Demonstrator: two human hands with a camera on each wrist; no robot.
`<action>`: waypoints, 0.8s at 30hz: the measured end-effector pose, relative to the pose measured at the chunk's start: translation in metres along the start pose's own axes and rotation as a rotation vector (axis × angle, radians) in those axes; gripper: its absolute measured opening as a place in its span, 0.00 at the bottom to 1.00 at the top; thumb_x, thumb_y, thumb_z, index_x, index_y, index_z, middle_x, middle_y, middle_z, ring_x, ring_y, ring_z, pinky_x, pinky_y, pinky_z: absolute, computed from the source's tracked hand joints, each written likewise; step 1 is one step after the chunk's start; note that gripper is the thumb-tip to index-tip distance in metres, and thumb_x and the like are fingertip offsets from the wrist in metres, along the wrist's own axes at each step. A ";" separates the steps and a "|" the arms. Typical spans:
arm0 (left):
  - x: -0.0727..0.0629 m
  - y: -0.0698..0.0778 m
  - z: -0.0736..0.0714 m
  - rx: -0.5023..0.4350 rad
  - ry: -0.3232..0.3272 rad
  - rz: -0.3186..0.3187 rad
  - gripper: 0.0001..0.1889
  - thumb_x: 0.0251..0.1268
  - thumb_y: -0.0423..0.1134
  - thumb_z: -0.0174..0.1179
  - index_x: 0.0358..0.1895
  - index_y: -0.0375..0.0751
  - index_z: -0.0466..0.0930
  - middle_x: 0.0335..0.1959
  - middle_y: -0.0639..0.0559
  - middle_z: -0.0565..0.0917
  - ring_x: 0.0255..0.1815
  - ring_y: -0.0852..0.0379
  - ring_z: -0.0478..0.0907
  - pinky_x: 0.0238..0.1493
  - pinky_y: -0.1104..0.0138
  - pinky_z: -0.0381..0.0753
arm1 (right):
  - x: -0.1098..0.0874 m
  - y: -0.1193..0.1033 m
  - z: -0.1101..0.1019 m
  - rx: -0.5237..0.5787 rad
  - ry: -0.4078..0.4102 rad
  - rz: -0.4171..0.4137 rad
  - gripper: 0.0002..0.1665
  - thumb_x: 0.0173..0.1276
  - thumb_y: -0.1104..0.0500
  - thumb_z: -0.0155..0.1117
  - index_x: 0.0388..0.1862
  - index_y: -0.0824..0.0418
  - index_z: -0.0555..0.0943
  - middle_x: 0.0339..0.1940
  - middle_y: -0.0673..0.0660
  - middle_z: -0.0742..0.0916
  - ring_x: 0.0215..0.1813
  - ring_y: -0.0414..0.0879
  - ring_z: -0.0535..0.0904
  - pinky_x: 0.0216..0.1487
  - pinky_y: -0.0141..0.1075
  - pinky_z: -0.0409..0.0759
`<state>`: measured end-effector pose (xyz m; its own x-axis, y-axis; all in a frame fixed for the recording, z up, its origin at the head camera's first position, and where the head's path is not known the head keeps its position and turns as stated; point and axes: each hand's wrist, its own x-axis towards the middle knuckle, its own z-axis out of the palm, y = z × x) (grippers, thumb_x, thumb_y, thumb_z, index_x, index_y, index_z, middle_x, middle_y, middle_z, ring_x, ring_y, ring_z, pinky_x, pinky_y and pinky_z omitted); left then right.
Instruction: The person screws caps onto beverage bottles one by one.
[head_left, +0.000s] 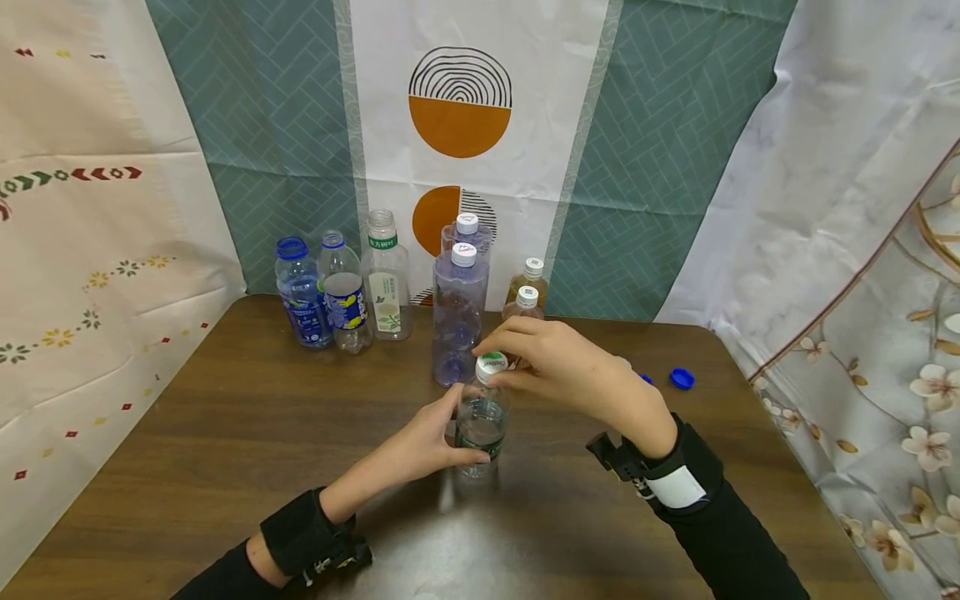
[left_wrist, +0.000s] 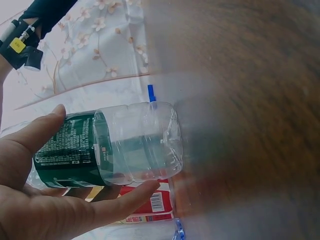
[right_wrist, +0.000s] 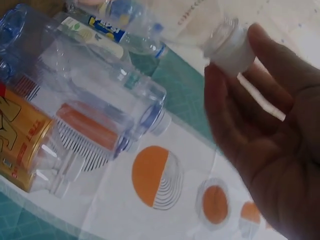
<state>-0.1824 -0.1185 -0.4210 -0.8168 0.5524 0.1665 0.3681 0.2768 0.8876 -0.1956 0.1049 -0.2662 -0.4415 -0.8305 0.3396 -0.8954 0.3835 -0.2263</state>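
A clear plastic bottle (head_left: 482,425) with a dark green label (left_wrist: 67,150) stands on the wooden table in front of me. My left hand (head_left: 423,442) holds it round the middle, thumb across the near side and fingers round the far side. From above, my right hand (head_left: 570,358) pinches the white screw cap (head_left: 491,364), which has a green print on top. In the right wrist view the cap (right_wrist: 236,54) sits at the bottle's neck, between thumb and fingertips. Part of the bottle's shoulder is covered by my left hand.
Three uncapped bottles, one a blue-rimmed bottle (head_left: 300,292), stand at the back left. Two purplish bottles (head_left: 460,308) with white caps stand behind my hands. Two smaller white-capped bottles, one a brownish bottle (head_left: 532,279), are partly hidden by my right hand. A blue cap (head_left: 682,378) lies right.
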 end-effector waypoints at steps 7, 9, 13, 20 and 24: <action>0.001 0.000 0.000 0.001 -0.002 0.009 0.38 0.58 0.35 0.76 0.68 0.41 0.63 0.59 0.43 0.79 0.57 0.47 0.78 0.40 0.67 0.86 | -0.001 -0.005 0.001 -0.015 0.007 0.060 0.21 0.64 0.60 0.75 0.55 0.64 0.83 0.49 0.56 0.85 0.40 0.44 0.84 0.41 0.31 0.85; 0.001 -0.001 0.000 0.006 -0.002 0.012 0.38 0.58 0.35 0.76 0.68 0.41 0.63 0.59 0.43 0.79 0.56 0.47 0.78 0.40 0.68 0.86 | -0.002 -0.003 -0.001 0.008 -0.014 0.032 0.23 0.65 0.60 0.75 0.58 0.64 0.83 0.54 0.57 0.85 0.44 0.45 0.84 0.43 0.31 0.85; 0.001 -0.001 0.000 0.012 -0.002 0.015 0.38 0.58 0.35 0.76 0.69 0.41 0.63 0.59 0.43 0.79 0.55 0.47 0.78 0.40 0.68 0.86 | -0.005 0.003 -0.007 0.048 -0.069 -0.049 0.27 0.67 0.63 0.73 0.64 0.62 0.79 0.64 0.57 0.82 0.54 0.45 0.83 0.48 0.31 0.84; 0.000 -0.001 0.000 0.014 -0.001 0.016 0.39 0.58 0.34 0.76 0.69 0.41 0.62 0.59 0.42 0.78 0.56 0.46 0.77 0.40 0.68 0.86 | -0.003 0.009 -0.012 0.091 -0.157 -0.125 0.26 0.72 0.70 0.64 0.68 0.62 0.78 0.67 0.55 0.82 0.63 0.46 0.80 0.56 0.34 0.82; 0.000 0.000 0.001 0.081 0.019 0.040 0.38 0.57 0.37 0.77 0.67 0.40 0.63 0.60 0.43 0.79 0.57 0.46 0.78 0.46 0.64 0.85 | -0.002 0.007 -0.012 0.063 -0.165 -0.116 0.24 0.72 0.69 0.64 0.66 0.62 0.79 0.64 0.56 0.83 0.63 0.47 0.80 0.58 0.35 0.82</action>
<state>-0.1819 -0.1177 -0.4213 -0.8087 0.5494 0.2102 0.4351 0.3181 0.8424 -0.2020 0.1143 -0.2574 -0.3159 -0.9244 0.2135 -0.9319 0.2600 -0.2530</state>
